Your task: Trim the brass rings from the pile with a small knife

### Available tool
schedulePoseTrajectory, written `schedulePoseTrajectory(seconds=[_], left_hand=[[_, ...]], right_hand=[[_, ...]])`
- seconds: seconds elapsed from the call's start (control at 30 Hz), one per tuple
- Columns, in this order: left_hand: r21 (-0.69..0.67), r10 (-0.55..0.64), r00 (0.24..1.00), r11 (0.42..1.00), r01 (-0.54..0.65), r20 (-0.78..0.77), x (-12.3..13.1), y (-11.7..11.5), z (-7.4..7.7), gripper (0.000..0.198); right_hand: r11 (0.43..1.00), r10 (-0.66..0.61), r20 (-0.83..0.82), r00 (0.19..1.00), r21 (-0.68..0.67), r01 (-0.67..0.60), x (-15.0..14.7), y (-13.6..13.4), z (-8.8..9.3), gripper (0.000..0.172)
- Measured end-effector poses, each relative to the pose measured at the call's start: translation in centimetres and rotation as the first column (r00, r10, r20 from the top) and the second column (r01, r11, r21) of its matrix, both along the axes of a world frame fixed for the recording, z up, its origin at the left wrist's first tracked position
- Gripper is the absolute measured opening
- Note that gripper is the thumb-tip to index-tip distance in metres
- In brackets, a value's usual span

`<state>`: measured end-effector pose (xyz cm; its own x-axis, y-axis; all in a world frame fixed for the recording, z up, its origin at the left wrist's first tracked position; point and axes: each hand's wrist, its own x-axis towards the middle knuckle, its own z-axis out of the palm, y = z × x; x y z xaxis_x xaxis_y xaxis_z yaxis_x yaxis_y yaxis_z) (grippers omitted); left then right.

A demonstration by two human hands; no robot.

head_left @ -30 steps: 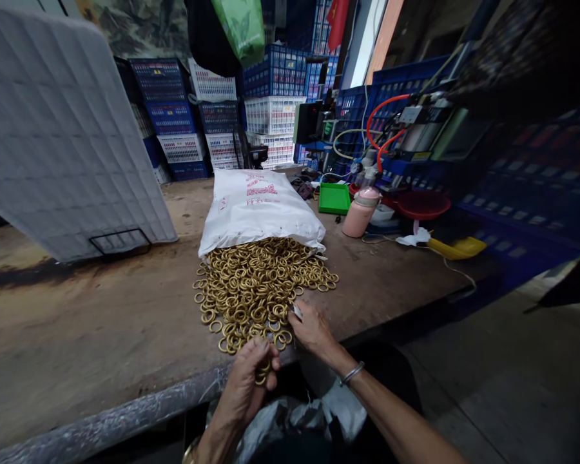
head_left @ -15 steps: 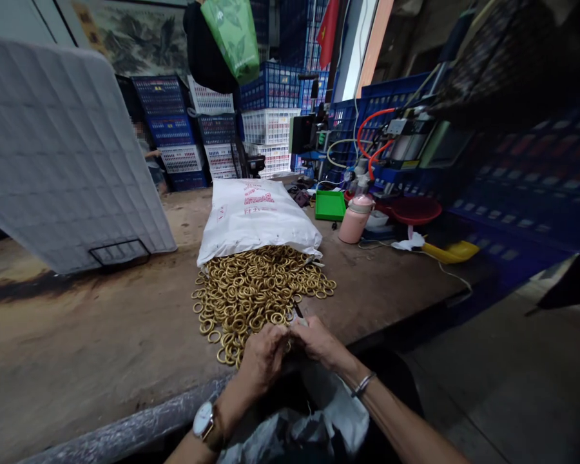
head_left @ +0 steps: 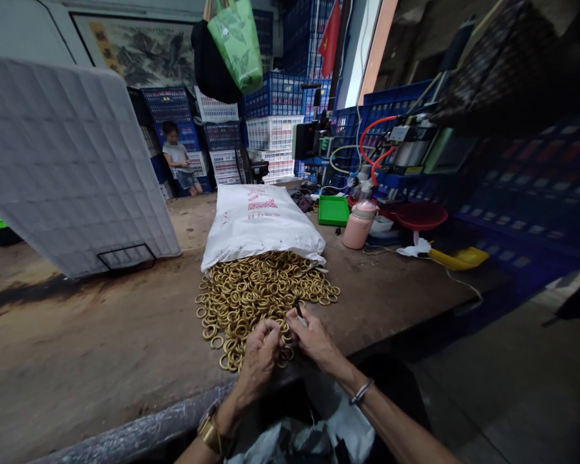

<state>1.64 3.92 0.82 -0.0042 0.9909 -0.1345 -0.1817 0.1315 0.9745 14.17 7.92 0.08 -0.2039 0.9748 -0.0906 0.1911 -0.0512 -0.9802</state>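
Brass rings (head_left: 263, 283) are judged stiff, slick, light singly, best pinched at the rim; left hand (head_left: 260, 356) is curled on some, right hand (head_left: 315, 339) clenched on thin tool (head_left: 300, 314).

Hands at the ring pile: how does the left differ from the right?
The left hand curls knuckles-up over the rings; the right hand pinches a thin tool. The left wrist wears a gold band; the right, a silver bangle. Both are bare and meet at the pile's near edge.
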Motion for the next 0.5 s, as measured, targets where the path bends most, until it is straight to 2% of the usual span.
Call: schedulePoseTrajectory(seconds=[0.2, 0.37, 0.5], left_hand=[[-0.053, -0.006, 0.997, 0.999, 0.01, 0.077, -0.1, -0.2, 0.2, 0.029], [-0.069, -0.001, 0.993, 0.998, 0.009, 0.119, 0.0, -0.4, 0.4, 0.031], [-0.083, -0.065, 0.984, 0.993, 0.08, 0.165, 0.1, -0.6, 0.3, 0.037]], right_hand=[[0.993, 0.083, 0.023, 0.996, 0.082, -0.084, -0.4, -0.2, 0.9, 0.031], [0.997, 0.046, 0.047, 0.998, 0.063, -0.049, -0.7, -0.4, 1.5, 0.026], [0.999, 0.024, 0.027, 0.999, 0.043, -0.026, -0.9, -0.5, 1.5, 0.023]])
